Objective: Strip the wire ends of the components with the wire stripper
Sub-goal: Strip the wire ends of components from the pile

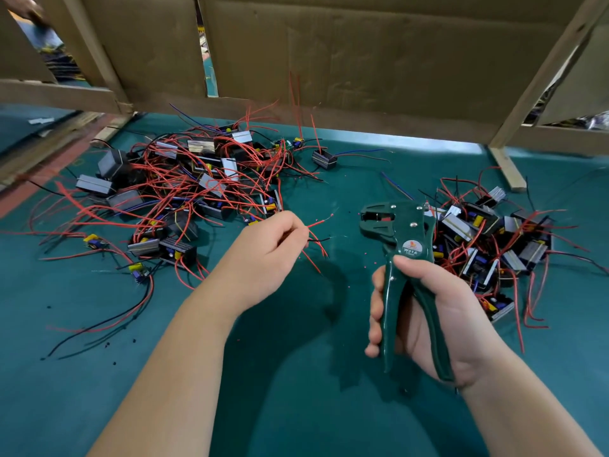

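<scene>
Clearly, right hand (461,319) grips wire stripper (409,249) marked W01A; left hand (267,249) pinches wires (317,240).

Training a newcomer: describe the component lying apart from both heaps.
On the green table, look toward the cardboard wall at the back. Just right of the large left heap sits one dark component with a striped silver face. Unlike its neighbours it lies alone, untangled, its blue wire trailing right.

Glossy green wire stripper (403,258), matt teal cloth table (296,390), rough cardboard wall (362,54).
</scene>
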Demonstrator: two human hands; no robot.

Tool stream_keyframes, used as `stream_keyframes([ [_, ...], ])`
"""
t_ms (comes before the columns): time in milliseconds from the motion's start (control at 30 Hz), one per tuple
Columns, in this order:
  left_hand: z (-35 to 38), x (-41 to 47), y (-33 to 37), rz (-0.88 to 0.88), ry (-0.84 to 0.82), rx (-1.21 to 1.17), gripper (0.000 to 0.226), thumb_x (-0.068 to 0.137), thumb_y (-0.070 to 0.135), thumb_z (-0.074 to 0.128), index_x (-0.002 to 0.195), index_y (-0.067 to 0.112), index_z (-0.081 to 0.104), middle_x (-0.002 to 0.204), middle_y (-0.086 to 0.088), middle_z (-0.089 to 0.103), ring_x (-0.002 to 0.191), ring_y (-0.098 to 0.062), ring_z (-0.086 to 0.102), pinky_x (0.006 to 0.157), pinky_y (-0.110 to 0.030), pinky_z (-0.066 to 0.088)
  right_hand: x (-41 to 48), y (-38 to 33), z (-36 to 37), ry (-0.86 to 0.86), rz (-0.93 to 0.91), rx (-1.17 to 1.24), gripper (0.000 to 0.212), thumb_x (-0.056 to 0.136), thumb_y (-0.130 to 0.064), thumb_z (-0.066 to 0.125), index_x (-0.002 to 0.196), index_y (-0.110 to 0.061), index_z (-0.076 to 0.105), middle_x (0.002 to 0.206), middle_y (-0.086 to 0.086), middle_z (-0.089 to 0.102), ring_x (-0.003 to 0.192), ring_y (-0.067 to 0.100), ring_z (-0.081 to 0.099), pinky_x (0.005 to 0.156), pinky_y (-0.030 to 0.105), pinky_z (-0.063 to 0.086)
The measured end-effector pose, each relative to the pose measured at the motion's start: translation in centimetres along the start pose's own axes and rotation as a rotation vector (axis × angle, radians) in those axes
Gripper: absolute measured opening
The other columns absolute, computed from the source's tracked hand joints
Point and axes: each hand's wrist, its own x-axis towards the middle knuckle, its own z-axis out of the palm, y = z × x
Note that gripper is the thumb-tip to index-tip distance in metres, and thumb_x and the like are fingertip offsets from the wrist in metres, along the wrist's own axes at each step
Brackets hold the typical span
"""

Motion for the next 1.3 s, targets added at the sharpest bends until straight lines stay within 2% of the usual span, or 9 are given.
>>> stream_keyframes([
  [167,-0.1,0.1,0.2,0.047,0.031,-0.060,0.027,0.089,0.045,0.046,0.078,0.023,0.057,0.051,0.015,0.047,0.049,-0.003,0.037,0.050,-0.018,0.033,0.0,0.3,0.1,-0.060,0.079,-0.021,0.034,0.059,-0.036,0.066,0.077,-0.007,0.063,0.069,0.020,0.056,0.054,0.032,0.057,0.056,0.044,0.053],
  [267,-0.2,0.1,0.4,0.061,0.038,-0.152,0.024,0.094,0.039,0.051,0.078,0.023,0.058,0.050,0.013,0.044,0.047,-0.002,0.035,0.048,-0.016,0.031,0.1,0.6,0.1,-0.113,0.116,-0.005,0.037,0.060,-0.032,0.065,0.084,-0.004,0.062,0.073,0.022,0.058,0.059,0.035,0.059,0.061,0.048,0.054],
  [367,-0.1,0.0,0.8,0.069,0.042,-0.176,0.020,0.092,0.038,0.052,0.078,0.026,0.061,0.049,0.014,0.044,0.047,-0.002,0.034,0.048,-0.016,0.030,0.0,0.8,0.1,-0.207,0.125,0.022,0.038,0.062,-0.027,0.073,0.090,-0.003,0.065,0.079,0.023,0.059,0.067,0.038,0.061,0.068,0.052,0.054],
  [433,-0.1,0.0,0.9,0.088,0.044,-0.170,0.018,0.095,0.028,0.056,0.079,0.023,0.063,0.047,0.017,0.044,0.044,-0.002,0.034,0.047,-0.011,0.028,0.0,0.9,0.2,-0.282,0.131,0.039,0.046,0.058,-0.031,0.081,0.092,-0.004,0.067,0.082,0.024,0.061,0.071,0.039,0.062,0.071,0.053,0.054],
  [533,0.1,-0.2,1.2,0.116,0.061,-0.140,0.019,0.094,0.017,0.059,0.075,0.019,0.062,0.046,0.019,0.043,0.044,-0.001,0.034,0.047,-0.008,0.027,-0.1,0.9,0.2,-0.346,0.126,0.035,0.046,0.060,-0.033,0.082,0.093,-0.004,0.068,0.083,0.023,0.061,0.072,0.039,0.063,0.073,0.053,0.053],
  [800,0.3,-0.3,1.7,0.195,0.097,-0.092,0.022,0.093,0.015,0.061,0.072,0.023,0.057,0.052,0.022,0.049,0.046,0.002,0.041,0.051,-0.005,0.031,-0.3,0.8,0.5,-0.308,0.128,-0.018,0.046,0.057,-0.034,0.084,0.089,-0.005,0.067,0.078,0.022,0.061,0.066,0.036,0.062,0.067,0.049,0.054],
  [1300,0.1,-0.4,1.3,0.246,0.120,0.007,0.017,0.090,0.025,0.058,0.080,0.013,0.061,0.061,0.021,0.054,0.052,0.000,0.047,0.055,-0.006,0.033,-0.4,0.6,0.4,-0.329,0.197,0.021,0.039,0.061,-0.032,0.081,0.086,-0.006,0.066,0.076,0.020,0.060,0.063,0.035,0.062,0.066,0.048,0.055],
])
